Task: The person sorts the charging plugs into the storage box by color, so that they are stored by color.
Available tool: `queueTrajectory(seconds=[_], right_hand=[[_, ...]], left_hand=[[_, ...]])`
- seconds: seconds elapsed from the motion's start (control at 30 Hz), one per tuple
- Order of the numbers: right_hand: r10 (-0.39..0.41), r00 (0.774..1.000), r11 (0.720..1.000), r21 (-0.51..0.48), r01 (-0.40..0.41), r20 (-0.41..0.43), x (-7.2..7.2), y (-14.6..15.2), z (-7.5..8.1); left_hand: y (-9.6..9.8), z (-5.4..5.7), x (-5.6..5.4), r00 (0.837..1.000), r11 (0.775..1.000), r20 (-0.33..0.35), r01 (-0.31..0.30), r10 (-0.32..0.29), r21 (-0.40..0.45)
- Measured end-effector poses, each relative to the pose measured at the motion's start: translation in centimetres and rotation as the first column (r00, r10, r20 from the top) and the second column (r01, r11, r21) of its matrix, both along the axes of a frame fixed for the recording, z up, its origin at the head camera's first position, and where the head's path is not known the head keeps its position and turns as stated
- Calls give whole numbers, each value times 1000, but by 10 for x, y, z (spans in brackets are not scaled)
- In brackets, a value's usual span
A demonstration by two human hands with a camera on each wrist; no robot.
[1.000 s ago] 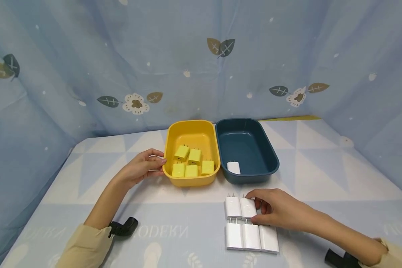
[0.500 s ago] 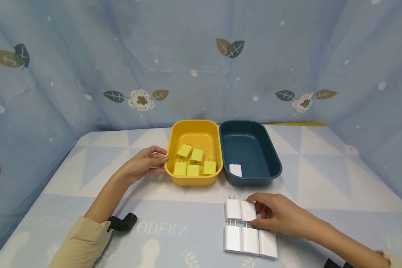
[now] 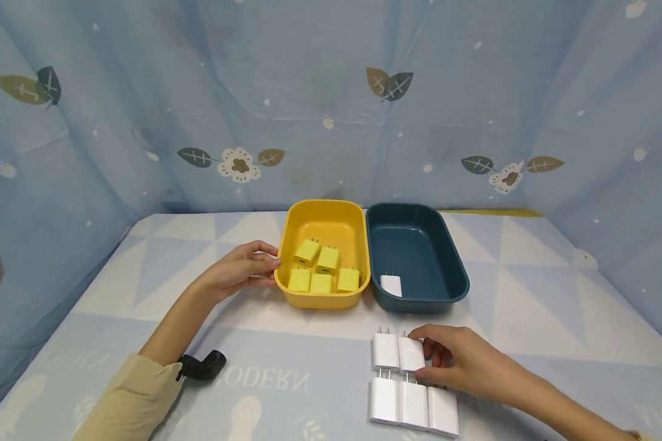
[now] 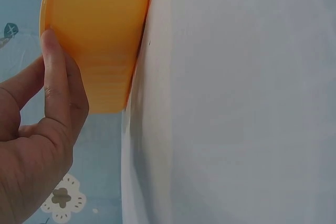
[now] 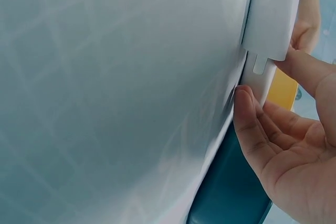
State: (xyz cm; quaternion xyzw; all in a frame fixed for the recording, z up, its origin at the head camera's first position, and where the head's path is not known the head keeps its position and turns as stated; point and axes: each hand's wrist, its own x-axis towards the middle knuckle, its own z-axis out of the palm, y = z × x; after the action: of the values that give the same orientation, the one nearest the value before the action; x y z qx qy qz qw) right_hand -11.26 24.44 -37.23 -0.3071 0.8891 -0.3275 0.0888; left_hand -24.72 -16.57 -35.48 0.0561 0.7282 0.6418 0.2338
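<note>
While its prongs point toward the blue bin (image 3: 416, 248), long axis front to back, one white charger (image 3: 411, 356) lies at that bin's near side, held at its right edge by curled thumb and fingers of the right hand (image 3: 465, 361). Neighbour charger (image 3: 386, 353): alongside, left. Front-row chargers (image 3: 413, 405): three, farther from the blue bin. Yellow bin (image 3: 322, 301): left of the blue bin; five yellow chargers (image 3: 327, 260); rim pinched by the left hand (image 3: 237, 274). Blue bin: one boxed charger (image 3: 391, 285), near left corner.
</note>
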Motion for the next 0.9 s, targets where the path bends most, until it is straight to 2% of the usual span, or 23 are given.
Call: queueTrajectory(seconds=[0.17, 0.37, 0.6, 0.9], right_hand=[[8, 1000, 1000, -19, -9, -27, 0, 3, 1], [17, 998, 999, -44, -19, -55, 1, 6, 2], [-6, 1000, 999, -36, 5, -27, 1, 6, 6], [-11, 999, 998, -67, 7, -51, 2, 9, 16]], left_hand=[[2, -1, 0, 1000, 1000, -2, -16, 16, 4], [2, -3, 4, 1000, 1000, -5, -4, 5, 13], [1, -2, 5, 1000, 1000, -7, 0, 0, 16], [1, 0, 2, 1000, 1000, -9, -1, 1, -5]])
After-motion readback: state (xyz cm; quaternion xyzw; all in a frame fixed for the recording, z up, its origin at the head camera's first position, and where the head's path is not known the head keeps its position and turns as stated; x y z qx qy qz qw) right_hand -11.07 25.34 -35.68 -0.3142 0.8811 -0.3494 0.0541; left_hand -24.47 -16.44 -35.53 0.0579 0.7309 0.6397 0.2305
